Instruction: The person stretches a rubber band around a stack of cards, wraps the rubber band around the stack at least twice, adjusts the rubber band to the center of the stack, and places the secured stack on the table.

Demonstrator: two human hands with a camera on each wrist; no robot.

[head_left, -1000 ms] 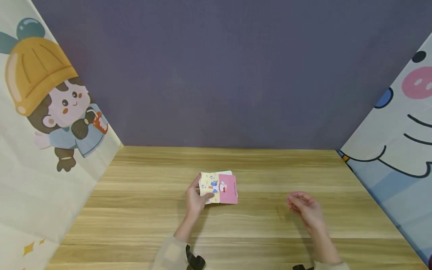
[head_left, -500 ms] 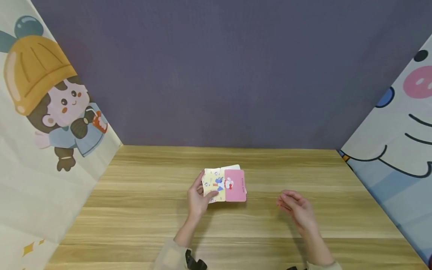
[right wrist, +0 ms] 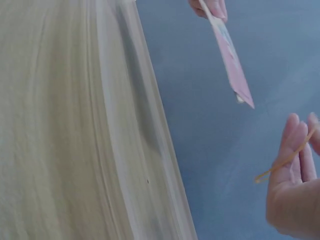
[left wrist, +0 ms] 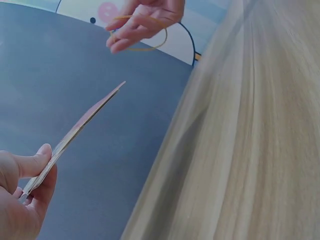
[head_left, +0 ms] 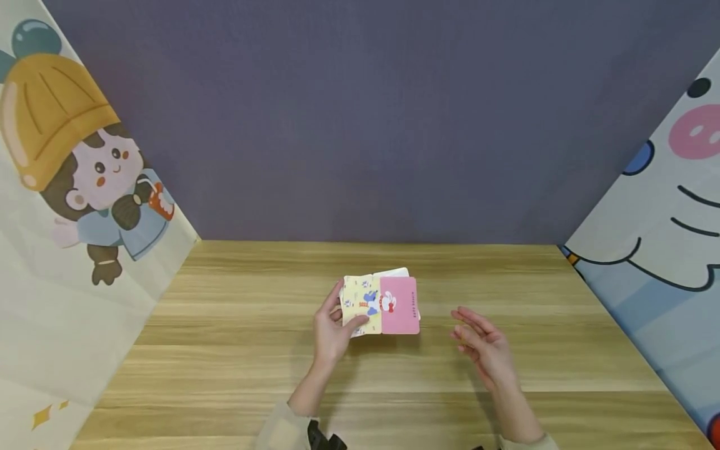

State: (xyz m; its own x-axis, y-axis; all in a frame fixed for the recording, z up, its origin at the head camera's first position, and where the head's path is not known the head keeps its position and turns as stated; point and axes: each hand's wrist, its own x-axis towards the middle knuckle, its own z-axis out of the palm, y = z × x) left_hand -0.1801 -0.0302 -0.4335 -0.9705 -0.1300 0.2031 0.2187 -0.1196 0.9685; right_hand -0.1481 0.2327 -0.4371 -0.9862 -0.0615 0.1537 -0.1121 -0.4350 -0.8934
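My left hand (head_left: 332, 331) grips a thin stack of printed cards (head_left: 400, 305) by its left end, thumb on top and fingers underneath. The top face is part yellow, part pink, with a cartoon rabbit; a white piece sticks out behind. In the left wrist view the stack (left wrist: 75, 131) appears edge-on, tilted above the table. To its right, apart from it, my right hand (head_left: 488, 350) has its fingers extended and thumb near them. A thin orange-yellow rubber band (right wrist: 280, 166) is held at those fingers, its loop (left wrist: 166, 36) hanging out beside them.
Both hands are over a wood-grain table (head_left: 225, 375). A dark grey-blue wall panel (head_left: 360, 125) rises behind its far edge. Cartoon-printed sheets stand on the left (head_left: 34, 281) and right (head_left: 664, 206).
My left hand and the cards have shifted right and slightly away from me. My right hand has moved left toward them, and its fingers have spread out more.
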